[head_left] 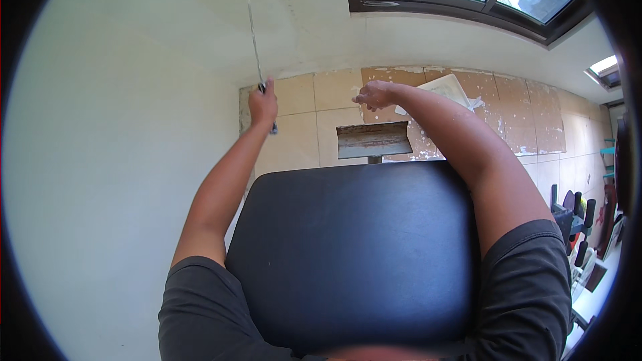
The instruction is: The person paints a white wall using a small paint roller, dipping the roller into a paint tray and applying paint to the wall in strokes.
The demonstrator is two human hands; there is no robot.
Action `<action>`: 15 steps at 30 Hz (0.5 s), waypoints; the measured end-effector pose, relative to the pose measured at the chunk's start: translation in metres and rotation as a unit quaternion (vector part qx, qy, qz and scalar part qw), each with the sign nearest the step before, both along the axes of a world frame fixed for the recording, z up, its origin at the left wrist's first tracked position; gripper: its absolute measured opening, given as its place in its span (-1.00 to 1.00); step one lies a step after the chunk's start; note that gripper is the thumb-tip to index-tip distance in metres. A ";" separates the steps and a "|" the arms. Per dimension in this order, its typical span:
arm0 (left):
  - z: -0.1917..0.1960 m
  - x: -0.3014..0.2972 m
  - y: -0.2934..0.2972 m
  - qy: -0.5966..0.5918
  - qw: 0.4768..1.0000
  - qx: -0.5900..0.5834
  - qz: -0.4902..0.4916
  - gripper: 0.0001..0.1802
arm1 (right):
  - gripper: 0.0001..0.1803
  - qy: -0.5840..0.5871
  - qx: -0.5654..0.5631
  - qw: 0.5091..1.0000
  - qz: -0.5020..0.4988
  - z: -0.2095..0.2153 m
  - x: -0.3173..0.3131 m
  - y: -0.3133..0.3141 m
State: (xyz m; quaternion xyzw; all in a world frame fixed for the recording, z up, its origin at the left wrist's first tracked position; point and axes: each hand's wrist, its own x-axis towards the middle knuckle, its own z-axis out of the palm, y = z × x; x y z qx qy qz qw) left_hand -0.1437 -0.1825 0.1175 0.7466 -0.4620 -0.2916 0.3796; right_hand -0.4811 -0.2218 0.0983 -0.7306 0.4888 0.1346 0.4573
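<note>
Head | your left hand [263, 103] grasps thin silver metal rod [254, 33] by black handle [273, 129], before pale, flat wall [314, 40] | your right hand [376, 95] curls, can't tell if empty | likely wall-working step; next probably needs steady grip

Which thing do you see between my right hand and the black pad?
In the head view, a worn grey plate shows between the right hand and black pad.

A dark-framed window [461, 4] stands at far right, beyond pale floor tiles [291, 144] and a black padded cushion [361, 247] at near center.
</note>
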 end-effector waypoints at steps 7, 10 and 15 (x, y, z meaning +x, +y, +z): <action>-0.021 -0.007 0.002 0.200 0.975 0.095 -0.005 -0.40 | -0.37 -0.023 0.021 1.000 0.000 0.010 -0.004 0.007; -0.049 -0.002 0.024 0.215 0.965 0.147 0.003 -0.46 | -0.36 -0.014 0.018 1.000 -0.011 0.014 -0.007 0.005; -0.071 -0.002 0.059 0.256 0.940 0.224 0.009 -0.54 | -0.36 -0.010 0.009 0.999 -0.041 0.017 -0.013 0.002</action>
